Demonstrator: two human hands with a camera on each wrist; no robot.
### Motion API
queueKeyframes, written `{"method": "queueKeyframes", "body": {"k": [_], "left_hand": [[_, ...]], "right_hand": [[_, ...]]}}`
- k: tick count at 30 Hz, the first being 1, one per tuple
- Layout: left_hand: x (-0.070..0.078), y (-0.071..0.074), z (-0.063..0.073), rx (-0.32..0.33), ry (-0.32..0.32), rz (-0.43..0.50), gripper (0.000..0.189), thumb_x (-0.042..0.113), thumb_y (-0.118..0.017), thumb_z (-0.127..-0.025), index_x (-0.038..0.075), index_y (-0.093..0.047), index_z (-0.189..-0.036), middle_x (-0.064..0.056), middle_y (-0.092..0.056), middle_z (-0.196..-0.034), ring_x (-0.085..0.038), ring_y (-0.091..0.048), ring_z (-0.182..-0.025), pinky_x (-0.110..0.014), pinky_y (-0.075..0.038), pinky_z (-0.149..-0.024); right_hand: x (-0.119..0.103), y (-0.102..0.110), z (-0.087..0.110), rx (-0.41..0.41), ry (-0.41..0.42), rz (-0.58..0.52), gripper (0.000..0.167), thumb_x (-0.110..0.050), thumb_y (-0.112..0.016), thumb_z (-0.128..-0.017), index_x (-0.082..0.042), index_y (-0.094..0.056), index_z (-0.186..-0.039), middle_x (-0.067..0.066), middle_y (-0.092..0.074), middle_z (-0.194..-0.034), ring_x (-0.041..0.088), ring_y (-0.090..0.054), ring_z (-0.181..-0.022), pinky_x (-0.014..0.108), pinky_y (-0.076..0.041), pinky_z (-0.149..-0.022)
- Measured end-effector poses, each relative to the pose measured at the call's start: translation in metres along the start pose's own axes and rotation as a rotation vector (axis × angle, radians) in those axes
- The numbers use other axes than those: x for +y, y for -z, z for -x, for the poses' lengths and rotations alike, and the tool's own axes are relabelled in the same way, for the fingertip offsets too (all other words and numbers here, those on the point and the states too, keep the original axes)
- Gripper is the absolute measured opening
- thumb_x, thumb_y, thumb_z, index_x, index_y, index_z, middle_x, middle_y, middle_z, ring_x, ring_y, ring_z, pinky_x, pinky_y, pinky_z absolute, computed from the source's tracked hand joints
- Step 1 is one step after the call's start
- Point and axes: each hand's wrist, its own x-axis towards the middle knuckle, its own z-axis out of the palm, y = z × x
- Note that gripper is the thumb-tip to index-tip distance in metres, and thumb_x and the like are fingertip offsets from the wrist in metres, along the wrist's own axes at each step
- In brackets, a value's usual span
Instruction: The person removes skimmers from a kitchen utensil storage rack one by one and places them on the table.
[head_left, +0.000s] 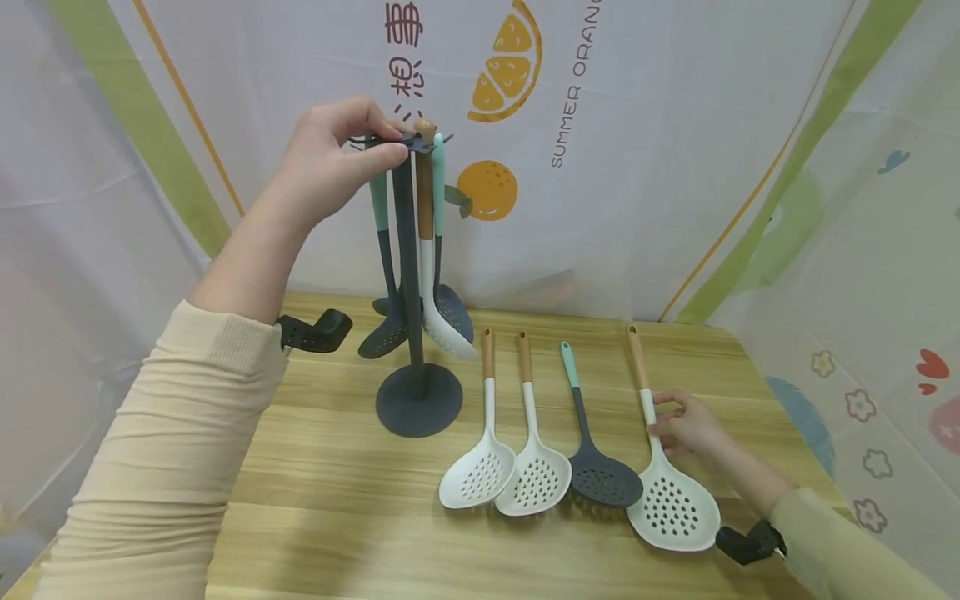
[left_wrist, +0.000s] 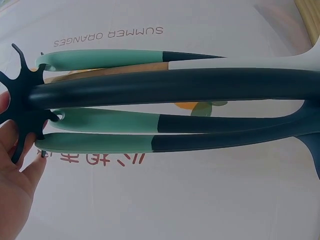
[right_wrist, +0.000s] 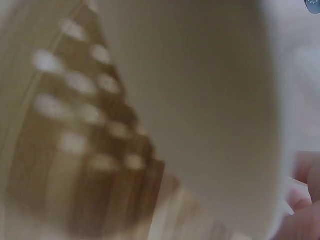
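Note:
My left hand (head_left: 333,158) grips the hooked top of a dark utensil stand (head_left: 412,275), thumb and fingers around its hook plate. From the hooks hang several utensils, among them a white-headed one with a wooden handle (head_left: 425,196) and green-handled dark ones (left_wrist: 107,120). To the right, my right hand (head_left: 693,427) pinches the white neck of a slotted skimmer (head_left: 672,510) with a wooden handle. In the right wrist view the skimmer's head (right_wrist: 200,100) is close and blurred, and light through its holes falls on the wood below.
Left of the held skimmer lie a dark skimmer (head_left: 600,479) with a green handle and two white slotted spoons (head_left: 536,479) with wooden handles. The wooden table (head_left: 337,500) meets a printed white curtain (head_left: 637,208) behind. The stand's round base (head_left: 420,408) is on the table.

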Motion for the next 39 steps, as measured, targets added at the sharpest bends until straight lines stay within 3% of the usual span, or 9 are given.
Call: {"method": "queueKeyframes", "body": {"k": [7,15,31,39], "left_hand": [[0.001,0.000,0.000,0.001,-0.004,-0.007,0.014,0.022,-0.063,-0.091,0.008,-0.063,-0.095,0.000,-0.065,-0.118,-0.014,-0.049,-0.115,-0.037,-0.030,-0.101],[0.000,0.000,0.000,0.007,-0.009,-0.003,0.013,0.021,-0.062,-0.091,0.008,-0.063,-0.094,0.000,-0.065,-0.118,-0.015,-0.049,-0.116,-0.037,-0.029,-0.102],[-0.001,0.000,-0.001,-0.004,-0.003,-0.010,0.014,0.023,-0.063,-0.092,0.009,-0.063,-0.095,0.001,-0.064,-0.120,-0.013,-0.048,-0.117,-0.036,-0.028,-0.103],[-0.002,0.001,-0.001,-0.008,-0.002,-0.002,0.014,0.023,-0.063,-0.091,0.009,-0.062,-0.094,0.002,-0.065,-0.119,-0.013,-0.049,-0.116,-0.035,-0.030,-0.099]], "right_hand": [[0.001,0.002,-0.009,-0.077,-0.031,-0.075,0.058,0.005,-0.066,-0.083,0.004,-0.035,-0.132,0.014,-0.064,-0.097,0.022,-0.066,-0.070,0.034,-0.055,-0.056],[-0.001,0.001,-0.013,-0.099,-0.044,-0.073,0.058,0.005,-0.065,-0.084,0.004,-0.034,-0.133,0.013,-0.062,-0.097,0.020,-0.064,-0.067,0.031,-0.054,-0.054],[-0.011,0.001,-0.014,-0.160,-0.018,0.060,0.060,0.013,-0.064,-0.080,0.013,-0.035,-0.132,0.020,-0.057,-0.097,0.020,-0.064,-0.067,0.033,-0.056,-0.058],[-0.012,-0.001,-0.018,-0.180,-0.047,0.110,0.061,0.012,-0.066,-0.079,0.011,-0.037,-0.133,0.021,-0.057,-0.101,0.021,-0.063,-0.068,0.033,-0.056,-0.060]]}}
